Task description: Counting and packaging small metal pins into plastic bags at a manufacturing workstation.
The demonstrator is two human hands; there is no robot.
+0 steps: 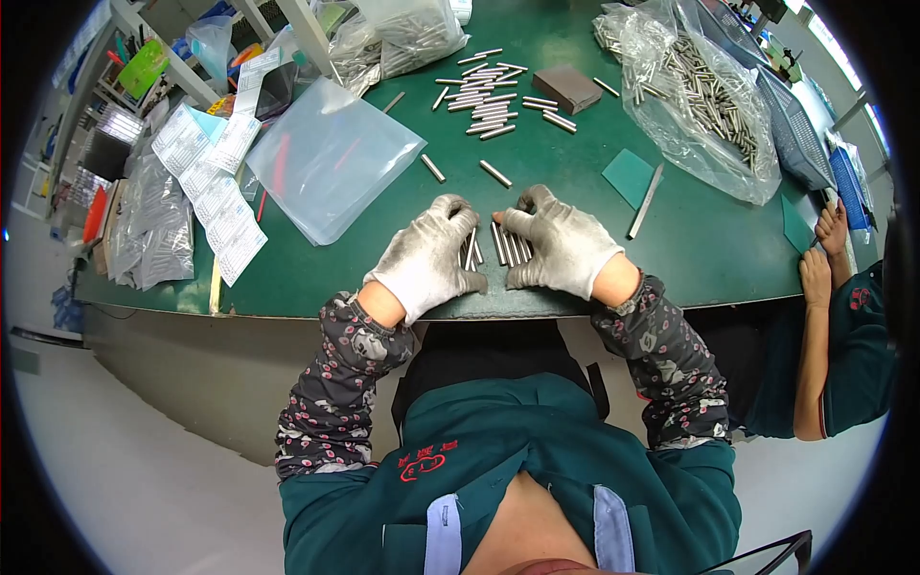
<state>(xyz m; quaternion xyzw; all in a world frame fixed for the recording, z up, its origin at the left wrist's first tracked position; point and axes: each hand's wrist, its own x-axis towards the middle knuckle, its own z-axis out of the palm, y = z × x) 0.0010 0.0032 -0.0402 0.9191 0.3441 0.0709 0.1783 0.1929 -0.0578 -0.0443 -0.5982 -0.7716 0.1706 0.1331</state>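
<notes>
Near the front edge of the green table, my two white-gloved hands face each other. My left hand (428, 253) curls its thumb and fingers around the ends of a few short metal pins (470, 251), mostly hidden by the glove. A row of several upright-lying metal pins (512, 247), side by side, sits between the thumb and fingers of my right hand (562, 241). A narrow gap separates the two groups. Just beyond lie two single pins, one loose pin (495, 173) ahead of my right hand and another pin (432, 169) ahead of my left.
Farther back lie a loose pile of pins (484, 101) and a brown block (566, 89). A clear bag of pins (704, 105), a green square (631, 178) and a metal strip (646, 202) are rightward. Flat plastic bags (335, 158) and papers (206, 177) lie left. A co-worker's hands (824, 251) rest far right.
</notes>
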